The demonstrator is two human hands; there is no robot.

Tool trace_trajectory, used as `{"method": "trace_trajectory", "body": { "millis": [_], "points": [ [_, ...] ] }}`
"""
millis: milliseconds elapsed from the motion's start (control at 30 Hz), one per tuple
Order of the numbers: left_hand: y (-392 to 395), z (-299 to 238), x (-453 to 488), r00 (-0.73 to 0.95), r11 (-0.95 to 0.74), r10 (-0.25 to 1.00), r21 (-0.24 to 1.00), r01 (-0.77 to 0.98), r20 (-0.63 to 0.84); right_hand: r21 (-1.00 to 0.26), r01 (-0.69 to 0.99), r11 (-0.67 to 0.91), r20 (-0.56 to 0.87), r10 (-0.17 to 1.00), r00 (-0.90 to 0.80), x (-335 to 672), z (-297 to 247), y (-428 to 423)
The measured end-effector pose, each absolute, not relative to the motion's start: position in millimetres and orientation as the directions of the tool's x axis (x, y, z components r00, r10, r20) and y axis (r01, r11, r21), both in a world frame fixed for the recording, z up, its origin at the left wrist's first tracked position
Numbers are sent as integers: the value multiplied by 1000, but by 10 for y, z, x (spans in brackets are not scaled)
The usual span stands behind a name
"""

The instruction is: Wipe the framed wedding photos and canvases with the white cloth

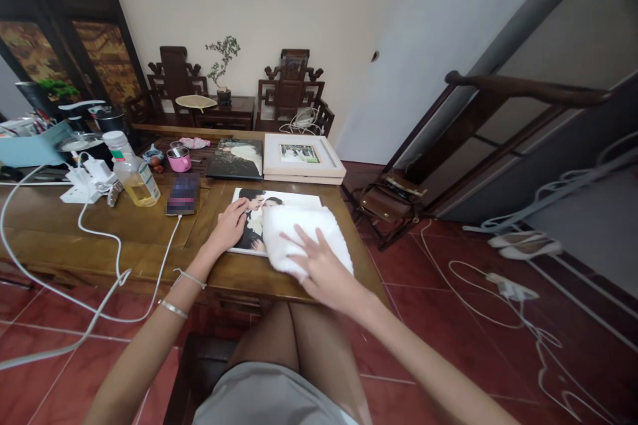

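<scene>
A white-bordered photo print or panel (pixel 255 219), showing two people, lies on the wooden table before me. My left hand (pixel 232 222) rests on its left edge, fingers stretched out and holding it down. Over the right part of the photo is spread a fluffy white cloth (pixel 284 229), which also hangs past the photo's lower right edge. My right hand (pixel 319 262) lies flat on this cloth with its fingers spread. What the photo shows beneath the cloth is hidden.
Behind the photo sit a dark photo album (pixel 235 159) and a white framed picture box (pixel 305 166). To the left are a charging phone (pixel 182 195), a pink cup (pixel 179 159), a bottle (pixel 134 172) and a power strip (pixel 87 182) with trailing cables. A wooden chair (pixel 428 139) stands right.
</scene>
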State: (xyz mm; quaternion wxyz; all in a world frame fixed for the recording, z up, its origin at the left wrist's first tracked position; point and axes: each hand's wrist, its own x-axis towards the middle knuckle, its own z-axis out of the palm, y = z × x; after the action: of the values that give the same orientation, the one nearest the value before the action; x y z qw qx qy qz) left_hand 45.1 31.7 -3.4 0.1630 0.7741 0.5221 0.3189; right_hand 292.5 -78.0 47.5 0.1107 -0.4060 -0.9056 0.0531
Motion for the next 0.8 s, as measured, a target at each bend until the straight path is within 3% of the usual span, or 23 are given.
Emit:
{"method": "trace_trajectory", "body": {
  "millis": [167, 433, 533, 800],
  "points": [
    [299, -22, 464, 249, -395, 916, 587, 707, 316, -192, 655, 731, 126, 680, -722, 2973, 496, -951],
    [277, 11, 450, 275, -402, 914, 573, 714, 299, -114, 842, 527, 126, 849, -514, 2771, 523, 362],
    [276, 11, 446, 262, -392, 918, 578, 716, 299, -101, 859, 502, 134, 862, -489, 2623, 514, 531],
    [285, 7, 466, 251, -387, 919, 566, 728, 304, -183, 693, 697, 104, 715, -692, 2607, 540, -680]
  ]
}}
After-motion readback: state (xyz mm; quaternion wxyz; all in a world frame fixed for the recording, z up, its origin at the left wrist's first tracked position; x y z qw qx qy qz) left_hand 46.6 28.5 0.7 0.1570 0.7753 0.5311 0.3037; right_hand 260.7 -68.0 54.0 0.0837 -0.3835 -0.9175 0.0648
